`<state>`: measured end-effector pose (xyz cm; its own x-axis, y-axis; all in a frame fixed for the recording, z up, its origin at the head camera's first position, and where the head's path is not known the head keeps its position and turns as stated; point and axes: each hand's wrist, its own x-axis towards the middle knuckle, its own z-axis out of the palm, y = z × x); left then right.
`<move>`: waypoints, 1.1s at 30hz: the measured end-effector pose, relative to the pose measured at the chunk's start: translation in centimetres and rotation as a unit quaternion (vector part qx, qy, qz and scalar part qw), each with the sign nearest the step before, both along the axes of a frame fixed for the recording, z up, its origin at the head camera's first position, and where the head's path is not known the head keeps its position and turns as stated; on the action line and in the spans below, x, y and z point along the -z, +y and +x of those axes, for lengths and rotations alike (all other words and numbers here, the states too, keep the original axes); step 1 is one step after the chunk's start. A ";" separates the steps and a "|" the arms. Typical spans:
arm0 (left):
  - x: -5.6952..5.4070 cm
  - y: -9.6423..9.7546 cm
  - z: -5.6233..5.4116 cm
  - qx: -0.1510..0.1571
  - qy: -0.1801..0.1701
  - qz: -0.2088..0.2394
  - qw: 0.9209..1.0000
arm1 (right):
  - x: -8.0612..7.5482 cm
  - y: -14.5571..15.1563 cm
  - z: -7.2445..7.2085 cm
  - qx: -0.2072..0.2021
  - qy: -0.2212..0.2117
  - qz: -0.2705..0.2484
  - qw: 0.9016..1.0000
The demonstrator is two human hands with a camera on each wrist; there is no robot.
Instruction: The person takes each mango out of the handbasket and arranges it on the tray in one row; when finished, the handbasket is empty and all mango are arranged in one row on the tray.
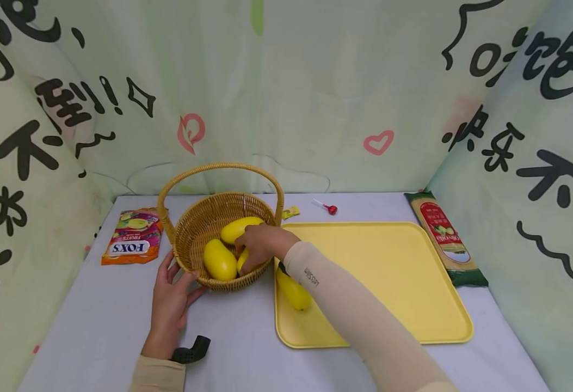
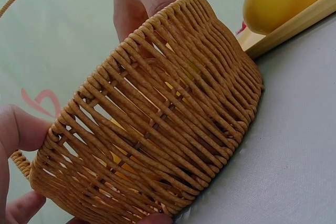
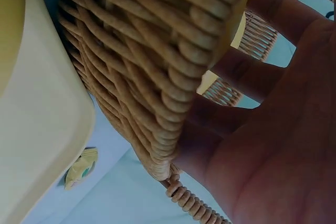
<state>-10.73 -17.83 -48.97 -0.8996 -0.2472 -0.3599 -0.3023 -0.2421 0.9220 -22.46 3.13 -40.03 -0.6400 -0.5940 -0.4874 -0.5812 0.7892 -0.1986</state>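
Note:
A wicker basket (image 1: 195,218) with a tall arched handle stands on the table and holds yellow mangoes. My left hand (image 1: 168,307) grips the basket's near left side; in the left wrist view its thumb lies at the rim and fingertips show lower on the wall. Over the right rim, my right hand (image 1: 264,245) reaches inside, its fingers round a partly covered mango (image 1: 242,260). Beside that fruit lies one mango (image 1: 219,260), and another mango (image 1: 239,230) sits farther back. On the tray (image 1: 364,337), one more mango (image 1: 293,291) lies partly behind the right sleeve.
The yellow tray adjoins the basket's right side. A fruit candy bag (image 1: 131,239) lies left of the basket, and a green and red packet (image 1: 445,239) lies along the tray's right edge. Behind the tray are a red lollipop (image 1: 332,209) and a small yellow wrapper (image 1: 290,212).

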 end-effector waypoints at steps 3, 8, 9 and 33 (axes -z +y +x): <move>0.0 0.0 0.0 0.001 0.001 -0.002 1.000 | 0.1 0.0 0.0 -0.009 0.003 -0.008 1.000; 0.0 0.1 0.0 0.002 0.000 -0.002 1.000 | 0.4 0.2 -0.2 -0.019 0.010 -0.026 0.999; 0.0 0.1 0.1 0.002 0.000 -0.003 1.000 | 0.4 0.3 -0.3 -0.018 0.011 -0.030 0.999; 0.2 0.0 0.2 0.004 0.016 0.005 1.000 | -0.7 2.1 0.9 0.005 0.049 -0.125 0.991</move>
